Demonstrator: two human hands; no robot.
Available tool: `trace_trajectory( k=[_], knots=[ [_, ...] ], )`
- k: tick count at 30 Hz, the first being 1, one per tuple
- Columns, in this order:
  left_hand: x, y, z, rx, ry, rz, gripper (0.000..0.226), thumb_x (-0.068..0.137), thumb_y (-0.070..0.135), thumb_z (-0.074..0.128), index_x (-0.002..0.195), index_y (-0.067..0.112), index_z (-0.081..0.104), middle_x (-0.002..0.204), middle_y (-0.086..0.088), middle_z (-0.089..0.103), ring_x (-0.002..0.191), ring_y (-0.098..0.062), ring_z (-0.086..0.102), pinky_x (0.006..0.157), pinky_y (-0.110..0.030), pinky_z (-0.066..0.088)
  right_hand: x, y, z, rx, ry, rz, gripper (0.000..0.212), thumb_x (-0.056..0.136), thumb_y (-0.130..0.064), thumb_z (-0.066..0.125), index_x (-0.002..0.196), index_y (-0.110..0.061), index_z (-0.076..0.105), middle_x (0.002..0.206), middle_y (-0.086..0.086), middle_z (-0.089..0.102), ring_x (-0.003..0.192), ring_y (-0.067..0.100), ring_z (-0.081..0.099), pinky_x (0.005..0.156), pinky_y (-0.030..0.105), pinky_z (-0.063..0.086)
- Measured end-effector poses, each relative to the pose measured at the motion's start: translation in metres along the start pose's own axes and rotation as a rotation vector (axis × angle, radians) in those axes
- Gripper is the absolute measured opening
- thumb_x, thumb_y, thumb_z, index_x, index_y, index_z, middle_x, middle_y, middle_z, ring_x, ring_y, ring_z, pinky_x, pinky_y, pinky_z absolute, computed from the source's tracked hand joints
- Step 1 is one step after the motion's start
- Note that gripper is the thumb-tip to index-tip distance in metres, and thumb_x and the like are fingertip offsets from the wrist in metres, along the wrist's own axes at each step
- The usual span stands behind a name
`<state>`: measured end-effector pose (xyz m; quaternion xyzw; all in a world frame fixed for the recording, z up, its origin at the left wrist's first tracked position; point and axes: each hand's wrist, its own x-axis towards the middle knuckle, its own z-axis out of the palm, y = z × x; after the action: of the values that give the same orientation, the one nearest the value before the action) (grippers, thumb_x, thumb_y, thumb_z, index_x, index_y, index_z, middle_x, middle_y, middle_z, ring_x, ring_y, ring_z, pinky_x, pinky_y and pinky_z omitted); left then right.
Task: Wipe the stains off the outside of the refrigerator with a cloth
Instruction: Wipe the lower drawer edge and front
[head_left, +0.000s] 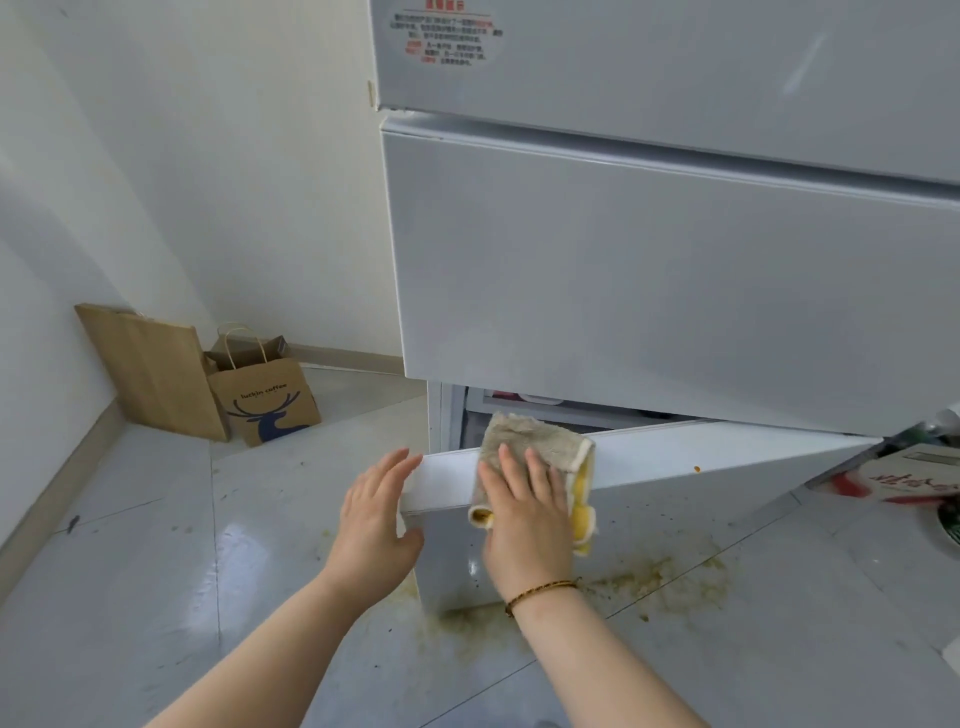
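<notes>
Here the right hand (524, 514) lies flat, fingers spread, pressing a folded cloth (535, 447) onto the top edge of the refrigerator's (649, 291) pulled-out bottom drawer (701, 457); nothing is clenched. The left hand (376, 514), open, braces the drawer's left corner. The cloth looks fuzzy, beige over yellow, and soiled. An orange spot (697, 469) marks the smooth white edge. Yellowish smears (660, 577) speckle the glossy floor (130, 571). Two paper bags (260, 395) lean at the wall; the drawer's interior is mostly hidden.
</notes>
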<state>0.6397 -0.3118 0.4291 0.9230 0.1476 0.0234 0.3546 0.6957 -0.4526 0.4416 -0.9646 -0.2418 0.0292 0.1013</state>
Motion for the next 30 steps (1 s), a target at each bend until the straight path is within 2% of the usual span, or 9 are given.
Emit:
trace_trajectory(
  k=[3,8,12,14,16,19,23,27,30],
  knots=[
    [-0.001,0.017,0.012,0.214,0.063,0.187,0.062,0.073,0.002,0.037,0.134,0.012,0.039,0.136,-0.009,0.048,0.131,-0.015,0.029,0.109,-0.017,0.000,-0.005,0.024,0.009,-0.094,0.008,-0.200,0.075,0.029,-0.015,0.089,0.101,-0.026,0.071,0.112,-0.004,0.068,0.104,0.020,0.065,0.081,0.044,0.052],
    [-0.006,0.038,0.052,0.544,0.036,0.273,0.055,0.070,0.032,0.058,0.121,0.017,0.042,0.115,-0.010,0.066,0.114,-0.022,0.037,0.108,-0.038,0.009,-0.013,0.092,-0.011,-0.075,-0.036,-0.251,0.079,0.032,-0.012,0.088,0.107,-0.026,0.068,0.117,-0.006,0.065,0.109,0.017,0.062,0.101,0.034,0.042],
    [-0.015,0.059,0.079,0.686,-0.090,0.115,0.097,0.033,0.047,0.087,0.120,0.028,0.047,0.111,-0.017,0.066,0.112,-0.037,0.043,0.096,-0.062,0.026,-0.016,0.182,-0.041,0.008,-0.037,-0.071,0.069,0.083,0.001,0.054,0.140,-0.029,0.031,0.151,-0.011,0.020,0.142,0.015,0.014,0.111,0.028,-0.008],
    [-0.019,0.081,0.080,0.724,-0.148,-0.006,0.097,0.032,0.050,0.086,0.119,0.027,0.050,0.111,-0.020,0.065,0.107,-0.044,0.055,0.076,-0.070,0.040,-0.018,0.229,-0.057,0.054,-0.026,0.049,0.065,0.089,0.001,0.043,0.142,-0.031,0.024,0.153,-0.011,0.015,0.143,0.013,0.007,0.112,0.025,-0.007],
    [-0.020,0.109,0.079,0.700,-0.182,-0.123,0.086,0.059,0.049,0.078,0.134,0.028,0.042,0.137,-0.023,0.044,0.125,-0.045,0.042,0.088,-0.071,0.033,-0.016,0.266,-0.068,0.098,0.005,0.107,0.063,0.088,0.003,0.042,0.141,-0.027,0.029,0.152,-0.008,0.021,0.142,0.014,0.011,0.115,0.026,0.003],
    [-0.020,0.129,0.087,0.691,-0.206,-0.243,0.069,0.094,0.046,0.034,0.146,0.024,-0.006,0.155,-0.005,-0.014,0.142,-0.028,-0.011,0.113,-0.053,0.002,-0.012,0.271,-0.063,0.165,0.060,0.182,0.058,0.086,0.007,0.043,0.137,-0.020,0.041,0.149,-0.003,0.031,0.140,0.017,0.019,0.115,0.028,0.011],
    [-0.021,0.139,0.094,0.666,-0.193,-0.319,0.070,0.096,0.039,0.032,0.145,0.018,-0.012,0.154,-0.002,-0.019,0.142,-0.026,-0.016,0.113,-0.049,-0.003,-0.012,0.245,-0.050,0.162,0.130,0.196,0.053,0.091,-0.005,0.042,0.140,-0.022,0.035,0.152,-0.006,0.025,0.141,0.017,0.015,0.115,0.026,0.008],
    [-0.022,0.137,0.098,0.667,-0.187,-0.338,0.064,0.098,0.034,0.028,0.145,0.018,-0.013,0.154,-0.002,-0.019,0.141,-0.026,-0.018,0.113,-0.049,-0.007,-0.003,0.190,-0.035,0.236,0.150,-0.152,0.055,0.078,0.004,0.059,0.129,-0.014,0.052,0.142,0.003,0.044,0.135,0.027,0.035,0.112,0.034,0.010],
    [-0.019,0.138,0.098,0.637,-0.175,-0.347,0.065,0.097,0.036,0.029,0.146,0.018,-0.010,0.155,-0.001,-0.016,0.142,-0.025,-0.016,0.113,-0.049,-0.006,-0.004,0.168,-0.031,0.248,0.023,-0.314,0.056,0.084,0.003,0.050,0.137,-0.014,0.042,0.150,0.004,0.030,0.142,0.026,0.017,0.104,0.035,-0.016]
  ],
)
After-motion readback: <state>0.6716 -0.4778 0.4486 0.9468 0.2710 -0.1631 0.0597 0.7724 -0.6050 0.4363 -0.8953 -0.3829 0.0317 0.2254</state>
